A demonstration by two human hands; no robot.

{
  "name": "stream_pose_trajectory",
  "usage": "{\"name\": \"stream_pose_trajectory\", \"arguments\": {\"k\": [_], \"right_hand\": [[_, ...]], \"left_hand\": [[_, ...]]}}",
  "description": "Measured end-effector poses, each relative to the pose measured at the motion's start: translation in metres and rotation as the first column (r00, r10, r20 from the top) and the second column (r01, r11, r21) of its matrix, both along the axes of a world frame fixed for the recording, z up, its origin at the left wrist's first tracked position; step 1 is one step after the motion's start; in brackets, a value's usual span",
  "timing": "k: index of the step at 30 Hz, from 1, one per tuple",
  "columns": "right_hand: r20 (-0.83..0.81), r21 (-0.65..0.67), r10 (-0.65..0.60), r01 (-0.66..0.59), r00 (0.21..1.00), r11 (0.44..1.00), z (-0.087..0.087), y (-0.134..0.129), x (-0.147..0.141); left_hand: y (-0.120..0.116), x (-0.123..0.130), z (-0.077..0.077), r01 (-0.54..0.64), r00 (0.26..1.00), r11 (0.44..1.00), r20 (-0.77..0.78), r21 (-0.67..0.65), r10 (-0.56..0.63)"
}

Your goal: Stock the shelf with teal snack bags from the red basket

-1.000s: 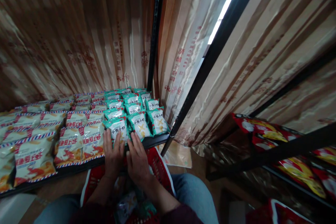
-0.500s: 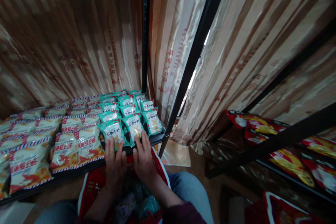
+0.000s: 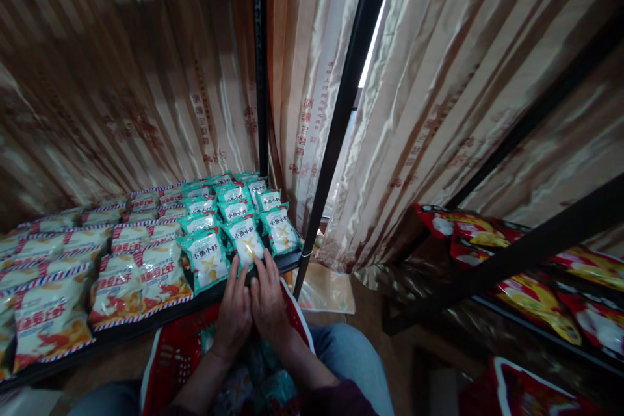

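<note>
Rows of small green-and-white snack bags stand on a black shelf (image 3: 288, 262). With fingers stretched out, my left hand (image 3: 234, 315) and my right hand (image 3: 269, 304) lie side by side at the lower part of the front middle snack bag (image 3: 244, 238). The fingertips touch it or nearly so; neither hand grips it. Left of my fingers is another green snack bag (image 3: 207, 261), and to the right a third leans back, the corner snack bag (image 3: 281, 229). Under my forearms sits a red basket (image 3: 155, 351) with a white rim, holding more green bags, partly hidden.
Larger striped-edge snack bags (image 3: 53, 315) fill the shelf's left part. Black posts (image 3: 336, 130) rise before pleated curtains (image 3: 439, 91). On the right, red and yellow bags (image 3: 531, 302) lie on another rack above a second red basket (image 3: 502, 380).
My left hand has moved right, off the left front bag, to beside my right hand. My right hand stays at the middle bag. The view has shifted slightly.
</note>
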State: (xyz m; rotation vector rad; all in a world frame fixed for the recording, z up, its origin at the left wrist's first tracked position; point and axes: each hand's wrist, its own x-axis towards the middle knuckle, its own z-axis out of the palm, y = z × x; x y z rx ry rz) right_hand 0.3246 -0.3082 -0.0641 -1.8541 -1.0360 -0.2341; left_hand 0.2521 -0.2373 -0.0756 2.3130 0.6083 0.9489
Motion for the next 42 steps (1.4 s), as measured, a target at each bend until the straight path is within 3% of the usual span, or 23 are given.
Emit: {"name": "stream_pose_trajectory", "arguments": {"k": [17, 24, 35, 39, 42], "right_hand": [[0.042, 0.046, 0.036, -0.038, 0.998, 0.998, -0.014, 0.007, 0.005], [0.089, 0.013, 0.045, -0.046, 0.995, 0.999, -0.01, 0.006, 0.008], [0.093, -0.008, 0.07, -0.07, 0.993, 0.998, -0.003, 0.001, 0.002], [0.089, -0.023, 0.079, -0.077, 0.993, 0.997, 0.005, -0.007, -0.008], [0.08, -0.02, 0.117, -0.116, 0.99, 0.993, 0.006, -0.014, -0.021]], "left_hand": [[0.014, 0.008, -0.019, 0.03, 0.999, 0.991, 0.008, 0.127, -0.031], [0.012, 0.009, -0.019, -0.004, 1.0, 0.996, 0.013, 0.09, 0.003], [0.008, 0.0, -0.011, 0.073, 0.996, 0.955, 0.023, 0.287, -0.083], [0.004, -0.012, -0.003, 0.125, 0.992, 0.944, -0.01, 0.306, -0.128], [-0.002, -0.028, -0.005, 0.157, 0.987, 0.955, -0.066, 0.251, -0.145]]}}
